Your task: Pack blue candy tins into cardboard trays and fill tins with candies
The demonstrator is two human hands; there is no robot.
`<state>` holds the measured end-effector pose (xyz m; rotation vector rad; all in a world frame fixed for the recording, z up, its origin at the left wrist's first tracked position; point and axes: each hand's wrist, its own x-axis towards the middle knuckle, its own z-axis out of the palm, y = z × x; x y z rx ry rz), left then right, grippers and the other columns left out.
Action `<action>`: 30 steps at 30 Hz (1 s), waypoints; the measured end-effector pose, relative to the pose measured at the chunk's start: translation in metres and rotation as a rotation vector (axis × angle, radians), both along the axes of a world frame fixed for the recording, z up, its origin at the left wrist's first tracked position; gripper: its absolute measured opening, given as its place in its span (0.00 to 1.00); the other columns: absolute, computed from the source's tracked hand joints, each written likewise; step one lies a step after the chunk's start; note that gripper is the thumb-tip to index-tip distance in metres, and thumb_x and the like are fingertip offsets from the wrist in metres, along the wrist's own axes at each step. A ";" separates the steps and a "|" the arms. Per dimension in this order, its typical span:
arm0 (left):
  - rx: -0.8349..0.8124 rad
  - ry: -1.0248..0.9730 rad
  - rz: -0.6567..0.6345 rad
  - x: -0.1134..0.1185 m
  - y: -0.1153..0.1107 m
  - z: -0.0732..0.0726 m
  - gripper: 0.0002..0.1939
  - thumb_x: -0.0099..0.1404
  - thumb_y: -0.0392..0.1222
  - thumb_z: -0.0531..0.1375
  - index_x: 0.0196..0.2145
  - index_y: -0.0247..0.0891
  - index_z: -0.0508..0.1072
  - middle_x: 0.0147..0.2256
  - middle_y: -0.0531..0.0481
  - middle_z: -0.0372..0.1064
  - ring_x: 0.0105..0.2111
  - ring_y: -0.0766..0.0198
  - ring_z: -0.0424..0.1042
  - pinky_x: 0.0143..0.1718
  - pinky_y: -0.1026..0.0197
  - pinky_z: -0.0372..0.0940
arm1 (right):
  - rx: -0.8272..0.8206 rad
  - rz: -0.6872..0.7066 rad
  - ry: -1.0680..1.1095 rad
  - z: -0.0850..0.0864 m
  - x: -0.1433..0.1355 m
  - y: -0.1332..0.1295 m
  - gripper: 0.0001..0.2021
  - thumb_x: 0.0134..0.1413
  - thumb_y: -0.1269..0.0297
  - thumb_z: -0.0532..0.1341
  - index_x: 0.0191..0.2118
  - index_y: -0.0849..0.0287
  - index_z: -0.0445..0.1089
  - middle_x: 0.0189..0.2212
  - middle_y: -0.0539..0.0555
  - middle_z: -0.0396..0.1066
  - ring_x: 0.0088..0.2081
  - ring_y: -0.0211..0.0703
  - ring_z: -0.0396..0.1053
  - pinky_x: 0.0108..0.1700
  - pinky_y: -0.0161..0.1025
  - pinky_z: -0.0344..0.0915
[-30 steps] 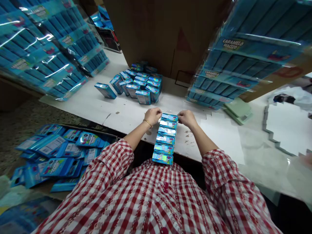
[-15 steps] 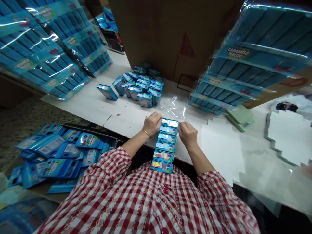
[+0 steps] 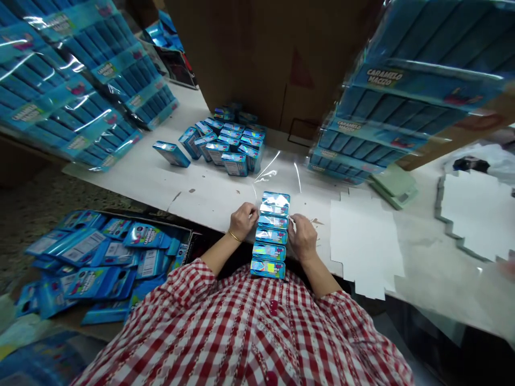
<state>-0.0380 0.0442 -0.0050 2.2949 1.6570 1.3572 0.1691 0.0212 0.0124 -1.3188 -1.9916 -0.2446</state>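
A row of several small blue boxes runs from the table edge to my body, their shiny ends facing up. Clear plastic film lies around the far end of the row and glints on the table beyond it. On the row's left side my left hand is closed in a pinch, apparently on the film's edge. My right hand pinches the opposite edge on the right side. The film between the fingers is thin and hard to make out.
Loose blue boxes stand in a cluster farther back. Film-wrapped stacks rise at left and right. An open carton of blue packs sits lower left. White cut card sheets and a pale green device lie right.
Both hands have moved towards me along the row, drawing the clear film over the far boxes. The view has shifted slightly.
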 end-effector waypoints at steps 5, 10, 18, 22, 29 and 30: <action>-0.276 0.047 0.120 0.002 0.004 0.002 0.07 0.64 0.42 0.52 0.30 0.38 0.63 0.24 0.53 0.66 0.24 0.68 0.68 0.26 0.67 0.57 | -0.248 -0.112 -0.069 0.000 0.000 0.008 0.13 0.62 0.60 0.51 0.41 0.62 0.67 0.31 0.55 0.72 0.32 0.42 0.66 0.34 0.36 0.57; -0.410 0.170 0.134 0.002 0.003 0.008 0.10 0.65 0.41 0.49 0.27 0.39 0.62 0.24 0.51 0.67 0.25 0.65 0.68 0.26 0.65 0.55 | -0.382 -0.158 -0.161 -0.004 0.000 0.020 0.12 0.60 0.67 0.50 0.30 0.59 0.68 0.27 0.53 0.69 0.29 0.41 0.63 0.31 0.36 0.51; -0.551 0.146 0.104 0.000 0.011 0.022 0.11 0.65 0.48 0.52 0.37 0.38 0.64 0.31 0.50 0.70 0.28 0.64 0.70 0.28 0.65 0.56 | -0.318 -0.047 -0.132 0.002 0.004 0.020 0.11 0.59 0.68 0.51 0.29 0.59 0.68 0.28 0.53 0.68 0.30 0.39 0.61 0.33 0.34 0.52; -0.555 0.310 0.123 0.007 0.022 0.029 0.15 0.69 0.46 0.46 0.33 0.37 0.68 0.31 0.47 0.71 0.30 0.62 0.70 0.27 0.63 0.54 | -0.286 0.006 -0.168 0.005 0.008 0.021 0.10 0.58 0.69 0.52 0.28 0.59 0.67 0.27 0.52 0.68 0.30 0.39 0.61 0.34 0.35 0.52; -0.436 0.481 -0.022 -0.001 -0.005 0.025 0.18 0.70 0.43 0.44 0.31 0.37 0.70 0.29 0.47 0.69 0.27 0.66 0.67 0.28 0.64 0.55 | -0.120 0.149 -0.169 -0.003 0.020 0.002 0.09 0.60 0.68 0.52 0.30 0.59 0.66 0.28 0.53 0.69 0.30 0.40 0.62 0.36 0.35 0.55; -0.417 0.485 -0.023 -0.003 -0.010 0.023 0.19 0.70 0.43 0.43 0.31 0.37 0.70 0.30 0.48 0.69 0.27 0.67 0.67 0.28 0.64 0.56 | -0.102 0.168 -0.155 -0.004 0.020 -0.001 0.09 0.60 0.68 0.52 0.32 0.59 0.66 0.29 0.53 0.70 0.31 0.40 0.62 0.37 0.35 0.56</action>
